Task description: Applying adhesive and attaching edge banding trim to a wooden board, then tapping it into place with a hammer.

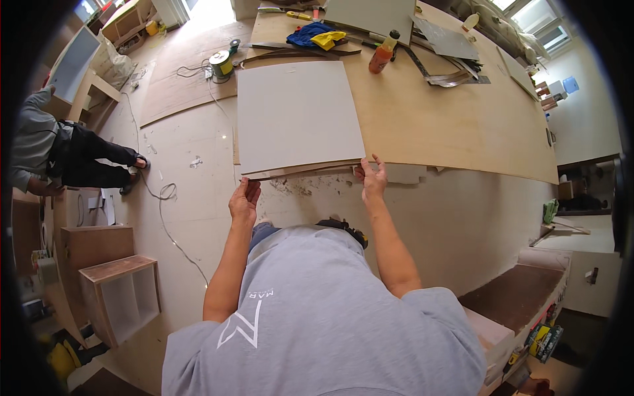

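A flat, light grey square board lies over the left end of the plywood worktop, its near edge jutting out toward me. At that edge's left corner my left hand is closed, with its fingers at the underside. My right hand grips the right corner, thumb and fingers around the edge. A dark strip shows along the board's near edge; whether it is a second layer I cannot tell.
Beyond the board are a blue and yellow cloth, an orange bottle, and dark edging strips. A wire spool stands to the left. A co-worker stands far left; a cable crosses the floor.
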`<state>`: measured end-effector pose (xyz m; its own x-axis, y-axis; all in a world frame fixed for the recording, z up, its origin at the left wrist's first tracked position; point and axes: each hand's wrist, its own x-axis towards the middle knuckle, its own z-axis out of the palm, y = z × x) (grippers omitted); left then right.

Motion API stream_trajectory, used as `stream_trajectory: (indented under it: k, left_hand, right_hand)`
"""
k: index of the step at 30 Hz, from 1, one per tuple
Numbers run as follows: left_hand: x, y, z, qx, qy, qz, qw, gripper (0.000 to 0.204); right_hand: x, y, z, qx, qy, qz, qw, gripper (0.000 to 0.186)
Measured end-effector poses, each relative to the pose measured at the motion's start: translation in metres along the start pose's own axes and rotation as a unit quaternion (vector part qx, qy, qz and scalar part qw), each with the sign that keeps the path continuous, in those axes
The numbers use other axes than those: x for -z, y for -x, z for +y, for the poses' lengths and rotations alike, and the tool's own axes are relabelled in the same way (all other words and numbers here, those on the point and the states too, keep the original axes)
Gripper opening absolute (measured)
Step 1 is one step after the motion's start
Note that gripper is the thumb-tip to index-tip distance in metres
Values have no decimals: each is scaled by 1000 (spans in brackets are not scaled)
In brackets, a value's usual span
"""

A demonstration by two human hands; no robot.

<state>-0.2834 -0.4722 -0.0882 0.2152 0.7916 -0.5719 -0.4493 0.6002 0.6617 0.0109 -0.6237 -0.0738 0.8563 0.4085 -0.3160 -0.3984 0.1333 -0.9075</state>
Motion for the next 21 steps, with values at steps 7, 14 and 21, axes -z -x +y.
stream_trajectory:
  k: [7, 14, 21]
  left_hand:
    - [3, -6, 7, -6, 15, -10, 1000, 26]
    - [28, -1, 21, -16, 28, 20, 999, 22]
    - [31, -26, 32, -41, 11, 9, 999, 22]
  right_hand:
    - [4, -2, 10, -18, 21, -54, 998, 35]
    - [5, 40, 25, -55, 55, -88, 993, 24]
    - [17, 54, 48, -137, -56, -47, 988, 23]
